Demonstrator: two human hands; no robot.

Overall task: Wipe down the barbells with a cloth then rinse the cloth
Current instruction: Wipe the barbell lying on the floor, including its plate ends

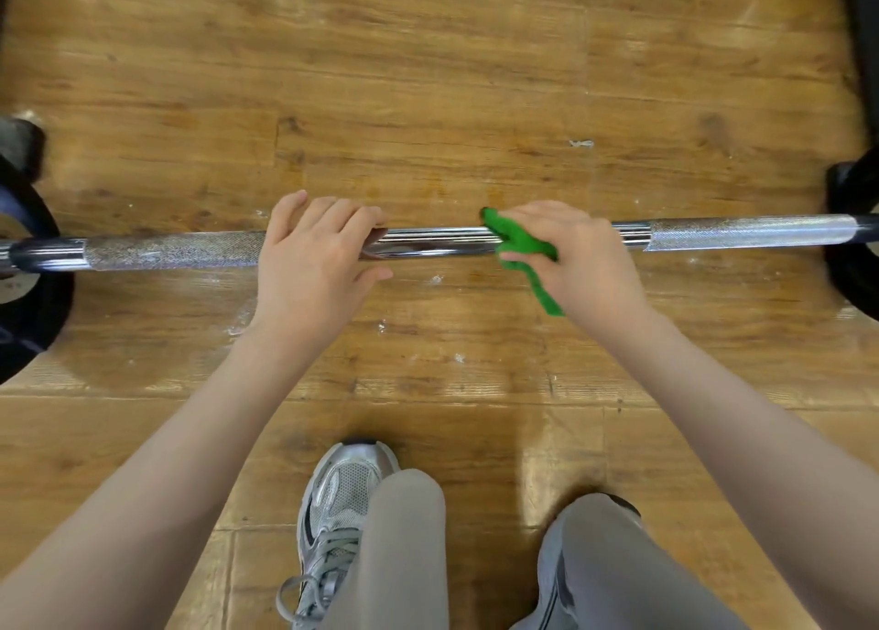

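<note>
Barbell (428,241) lay across the wooden floor (428,82), running left to right through mid-frame. Smooth chrome in the centre, rough knurled sections either side. Black weight plates at both ends: left plate (28,268) mostly in view, right plate (856,230) cut off by the frame edge.

Left hand (314,268) sat on top of the bar, just left of centre. Fingers lay fairly straight over the far side, thumb on the near side pointing right. Resting on the bar, not clamped round it.

Right hand (580,258) was on the bar right of centre, fingers curled round a green cloth (521,244). Cloth was bunched against the smooth chrome part, pressed between palm and bar. One end poked out past the fingertips to the left; a strip hung down below the hand on the near side. Whether the fingers also closed fully round the bar under the cloth: couldn't tell.

Hands were apart, bare chrome showing between them.

Near edge: person's grey trouser legs, a silver-grey laced shoe (333,525) on the left foot, right shoe mostly hidden under the knee. Small white flecks scattered on the floor near the bar.
</note>
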